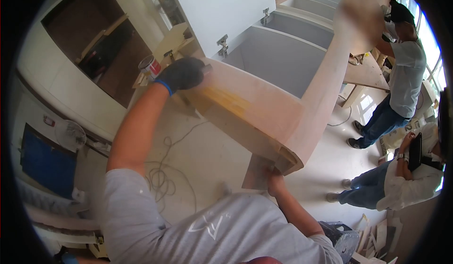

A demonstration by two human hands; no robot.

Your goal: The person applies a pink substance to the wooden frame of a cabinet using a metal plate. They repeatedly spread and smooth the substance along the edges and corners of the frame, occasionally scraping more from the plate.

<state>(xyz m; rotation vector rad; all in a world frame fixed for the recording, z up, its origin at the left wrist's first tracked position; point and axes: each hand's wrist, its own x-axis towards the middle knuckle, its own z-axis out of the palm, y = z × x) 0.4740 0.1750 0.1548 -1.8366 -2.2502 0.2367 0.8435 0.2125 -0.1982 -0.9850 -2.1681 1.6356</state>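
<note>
Up above the floor (212, 155), a long bent wood board (283, 117) hangs between both hands. It looks big, stiff and a bit heavy, with smooth sides that could slip. The gloved left hand (181, 73) presses on its top end; I cannot tell if its grip is shut. The right hand (273, 181) pinches a flat piece (257, 172) at the low end. Best to hold it near both ends.
</note>
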